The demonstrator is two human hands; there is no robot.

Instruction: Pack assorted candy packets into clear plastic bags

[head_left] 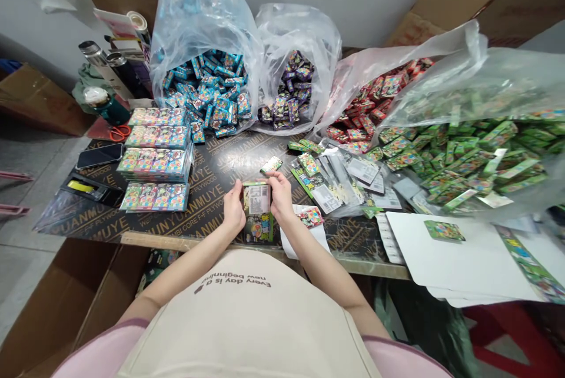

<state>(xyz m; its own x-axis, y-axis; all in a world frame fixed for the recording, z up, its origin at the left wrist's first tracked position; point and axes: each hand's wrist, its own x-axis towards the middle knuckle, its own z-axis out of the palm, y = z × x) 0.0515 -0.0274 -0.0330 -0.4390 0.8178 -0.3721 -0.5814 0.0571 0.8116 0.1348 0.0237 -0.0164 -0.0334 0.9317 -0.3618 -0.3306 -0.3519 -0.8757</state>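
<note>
Near the table's front edge, a flat printed packet [259, 213] with a pale label panel and dark lower part is held upright between both hands. My left hand [234, 207] grips its left edge, thumb at the top corner. On the opposite side my right hand [281, 194] closes on the upper right edge. Just beyond the fingertips lies a small green box [271, 164]. To the right are green printed packets [315, 183] and clear sleeves [342, 175], with another small green box [308, 163] on top. A small red box [311, 217] rests on white paper by my right wrist.
Plastic bags of small blue [216, 92], purple [293, 89], red [375, 98] and green boxes [463, 154] line the back. Stacked packs [152, 160], a phone [100, 156], orange scissors [118, 132] and bottles [95, 54] stand left. White sheets [441, 266] overhang the right front edge.
</note>
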